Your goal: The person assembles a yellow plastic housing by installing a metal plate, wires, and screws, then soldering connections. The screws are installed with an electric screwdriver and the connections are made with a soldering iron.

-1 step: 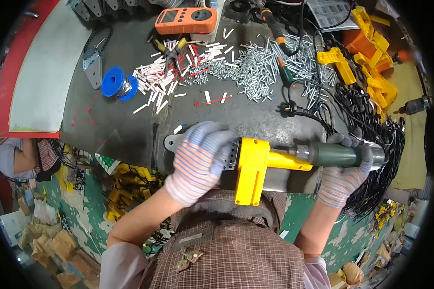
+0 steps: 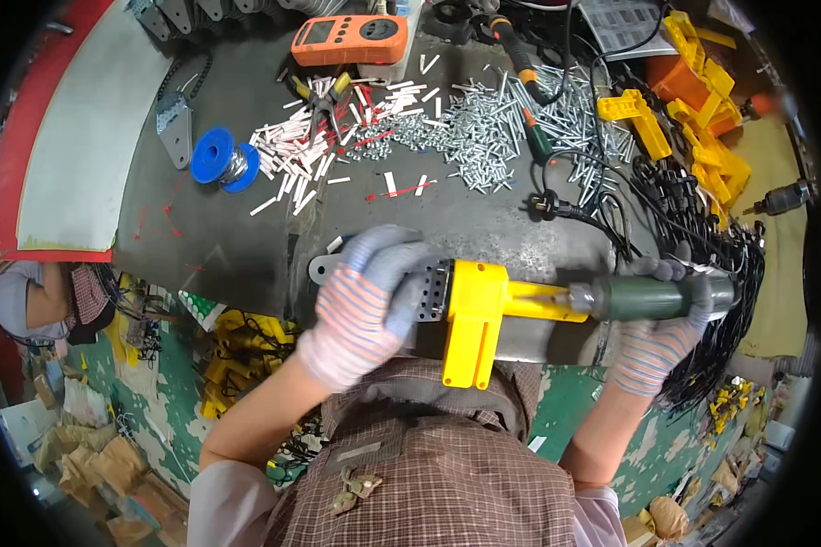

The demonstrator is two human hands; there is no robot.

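Nothing is shifting between the two frames: your hands and the tool are staying put. Your left hand [image 2: 365,305] is wrapping its gloved fingers tight around the grey metal head of the tool [image 2: 483,314], which is lying crosswise at the near edge of the surface [image 2: 210,246]. Its yellow body is looking rigid and fairly heavy, so you are doing well gripping both ends; the plastic may be slick under knit gloves. Your right hand [image 2: 657,337] is closing its fingers around the green handle [image 2: 652,296]. Beyond, a blue spool [image 2: 223,159], white strips [image 2: 292,159], screws [image 2: 493,128] and black cords [image 2: 702,237] are crowding the far side; open room is lying to the left.
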